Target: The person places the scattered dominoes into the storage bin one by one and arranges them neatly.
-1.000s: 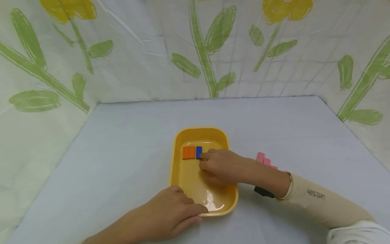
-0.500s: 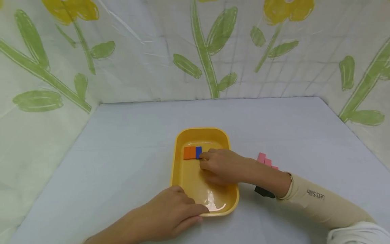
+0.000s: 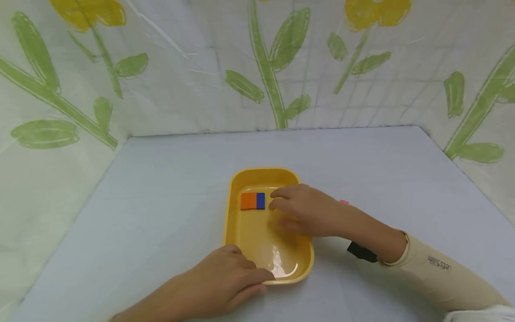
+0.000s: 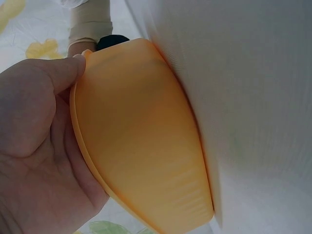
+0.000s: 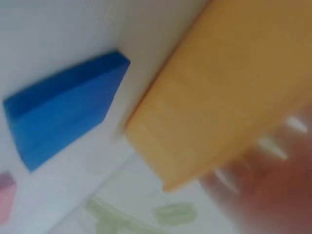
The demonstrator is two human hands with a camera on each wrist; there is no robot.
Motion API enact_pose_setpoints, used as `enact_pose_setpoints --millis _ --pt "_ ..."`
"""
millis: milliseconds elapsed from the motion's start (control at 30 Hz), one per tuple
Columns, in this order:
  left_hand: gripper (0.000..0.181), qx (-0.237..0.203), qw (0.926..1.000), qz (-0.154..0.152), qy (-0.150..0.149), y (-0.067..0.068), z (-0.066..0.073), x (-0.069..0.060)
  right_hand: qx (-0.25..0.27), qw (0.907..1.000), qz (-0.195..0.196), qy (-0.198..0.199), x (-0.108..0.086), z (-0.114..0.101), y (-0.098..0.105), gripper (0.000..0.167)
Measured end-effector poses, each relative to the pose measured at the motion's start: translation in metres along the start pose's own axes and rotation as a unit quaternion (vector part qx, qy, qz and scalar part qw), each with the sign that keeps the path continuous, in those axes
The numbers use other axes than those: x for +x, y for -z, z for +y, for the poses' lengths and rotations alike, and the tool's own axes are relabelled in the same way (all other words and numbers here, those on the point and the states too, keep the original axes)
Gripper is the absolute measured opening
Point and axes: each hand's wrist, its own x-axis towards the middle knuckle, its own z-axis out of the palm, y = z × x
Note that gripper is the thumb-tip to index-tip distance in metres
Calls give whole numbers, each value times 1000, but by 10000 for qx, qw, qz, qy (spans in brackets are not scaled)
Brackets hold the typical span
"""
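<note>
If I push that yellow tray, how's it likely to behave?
The yellow tray looks fairly stiff: no bend shows where the left hand grips it. Being low and flat on the table, it should probably slide rather than tip. The orange blocks inside may shift, since its floor looks shiny.

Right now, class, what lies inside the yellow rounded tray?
Two orange rectangular blocks and one blue rectangular block, side by side. The right hand and left hand cover parts of the tray; anything beneath is hidden.

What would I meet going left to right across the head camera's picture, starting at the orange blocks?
Two orange blocks → blue block → right hand → dark object under the wrist → beige sleeve.
</note>
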Motion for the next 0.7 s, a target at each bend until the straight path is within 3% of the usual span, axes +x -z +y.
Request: enact_pose_setpoints --millis 200,400,533,700 --pt "19 18 10000 60 -25 0 0 0 -121 9920 401 -1191 -19 2 22 21" --pt "18 43 9999 106 -55 1 1 0 -161 9694 -244 -2436 -36 3 36 15" --pt "18 79 9999 113 -59 1 1 0 -209 9585 -707 -2755 -42 2 33 17" --pt "18 141 9998 136 -74 0 1 0 -409 9513 -1062 -2864 -48 1 19 26"
